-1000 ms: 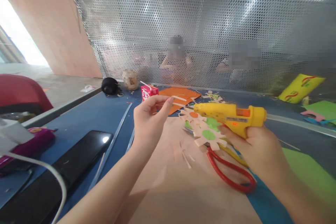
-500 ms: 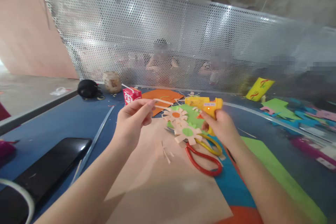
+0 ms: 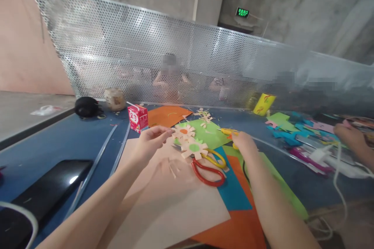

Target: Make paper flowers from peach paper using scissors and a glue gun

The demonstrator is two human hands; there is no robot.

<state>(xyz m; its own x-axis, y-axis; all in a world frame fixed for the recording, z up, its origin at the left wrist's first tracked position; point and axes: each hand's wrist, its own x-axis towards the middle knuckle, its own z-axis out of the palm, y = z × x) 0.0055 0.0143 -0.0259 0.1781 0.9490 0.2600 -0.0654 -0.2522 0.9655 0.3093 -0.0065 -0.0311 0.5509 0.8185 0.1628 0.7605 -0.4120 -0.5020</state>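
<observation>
My left hand (image 3: 152, 144) is closed in a pinch beside a paper flower with an orange centre (image 3: 183, 131). What lies between its fingertips is too small to make out. My right hand (image 3: 245, 146) grips a yellow glue gun (image 3: 228, 131), its nozzle pointing left above the green paper (image 3: 214, 134). A second paper flower with a green centre (image 3: 194, 148) lies nearer to me, partly over scissors with red and yellow handles (image 3: 208, 182). Under them is a large pale paper sheet (image 3: 187, 206).
A red drink carton (image 3: 138, 118), orange paper (image 3: 168, 116) and paper scraps (image 3: 203, 114) lie farther back. A black phone (image 3: 46, 190) is at left. A perforated metal screen (image 3: 131, 54) borders the table. Another person's hand (image 3: 352, 136) reaches in at right, near white cables (image 3: 339, 186).
The view has swung right and slightly up. My left hand has come down beside the orange-centred flower. My right hand has lowered the glue gun. Another person's hand has appeared at right.
</observation>
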